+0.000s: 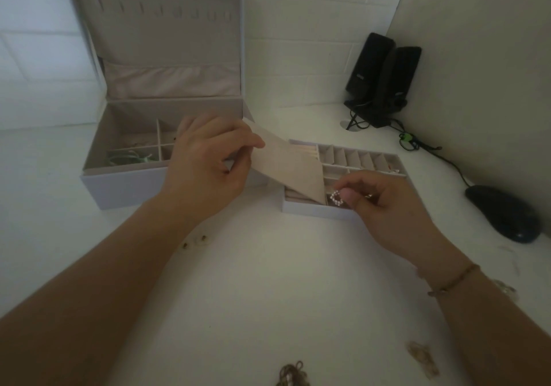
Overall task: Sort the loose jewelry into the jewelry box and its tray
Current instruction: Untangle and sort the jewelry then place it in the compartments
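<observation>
The left hand [205, 162] pinches the lifted beige flap [286, 166] of the tray [316, 211], thumb on top and fingers curled beneath, holding it tilted up over the tray's left end. The right hand [384, 204] has its grip closed on a small pearl-beaded ring [337, 198], thumb and forefinger pinching it just above the tray's near compartment, right beside the flap's lower edge. The tray sits near the middle of the tabletop [253, 266], touching or just beside the open jewelry box [125, 177], which stands toward the far left edge.

The likeliest slip, as I judge it: the ring is tiny and held only at the fingertips, so a loose release could bounce it off a divider and onto the tabletop or under the flap. If the left pinch slackens, the flap could drop onto the right fingers or cover the wrong slot.

More loose pieces wait: small earrings [195, 241] under the left forearm, a chain heap [290, 375] at the near edge, pale pieces [422, 357] toward the near right.

The tabletop is plain white and dimly lit, set against a white block wall. Black speakers [378, 78] stand in the far right corner, a dark computer mouse [504, 212] by the right edge.
</observation>
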A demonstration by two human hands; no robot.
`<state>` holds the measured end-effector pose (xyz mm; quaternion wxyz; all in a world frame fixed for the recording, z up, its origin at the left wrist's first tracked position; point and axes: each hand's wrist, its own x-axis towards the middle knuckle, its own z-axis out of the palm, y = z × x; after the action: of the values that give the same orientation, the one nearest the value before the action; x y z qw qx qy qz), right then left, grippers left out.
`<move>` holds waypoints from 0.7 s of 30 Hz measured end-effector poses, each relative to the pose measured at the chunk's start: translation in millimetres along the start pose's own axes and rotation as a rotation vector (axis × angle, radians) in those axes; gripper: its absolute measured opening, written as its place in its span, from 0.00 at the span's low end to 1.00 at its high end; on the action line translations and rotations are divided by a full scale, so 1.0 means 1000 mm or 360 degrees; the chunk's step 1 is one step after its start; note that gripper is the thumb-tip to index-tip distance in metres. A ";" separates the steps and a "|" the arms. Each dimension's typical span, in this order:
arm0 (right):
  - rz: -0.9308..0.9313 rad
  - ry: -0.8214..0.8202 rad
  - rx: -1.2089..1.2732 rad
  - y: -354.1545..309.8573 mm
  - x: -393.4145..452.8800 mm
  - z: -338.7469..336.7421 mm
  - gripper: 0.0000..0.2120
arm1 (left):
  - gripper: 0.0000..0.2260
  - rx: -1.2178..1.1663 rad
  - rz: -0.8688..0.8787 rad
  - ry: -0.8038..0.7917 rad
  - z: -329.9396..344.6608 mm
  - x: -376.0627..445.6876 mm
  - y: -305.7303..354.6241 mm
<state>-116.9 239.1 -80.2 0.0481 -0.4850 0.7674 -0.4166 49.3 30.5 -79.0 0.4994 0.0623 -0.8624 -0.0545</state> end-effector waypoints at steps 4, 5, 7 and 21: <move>0.0040 0.0019 0.0086 0.000 0.000 -0.002 0.11 | 0.07 -0.0007 -0.0006 -0.0001 0.000 0.000 0.000; 0.0053 0.0013 0.0106 0.001 0.000 -0.002 0.10 | 0.07 -0.0005 -0.0011 -0.0001 0.000 0.000 0.000; 0.0071 0.0000 0.0115 0.001 -0.001 -0.002 0.10 | 0.08 0.0000 -0.0023 -0.0003 0.000 0.000 -0.001; -0.0063 -0.0070 -0.0520 -0.008 -0.005 0.002 0.07 | 0.08 -0.0012 -0.0002 0.0031 -0.005 0.002 -0.004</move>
<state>-108.3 240.5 -77.7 -0.0228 -0.5103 0.8141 -0.2763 52.7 26.0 -75.3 0.5080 0.0616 -0.8573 -0.0573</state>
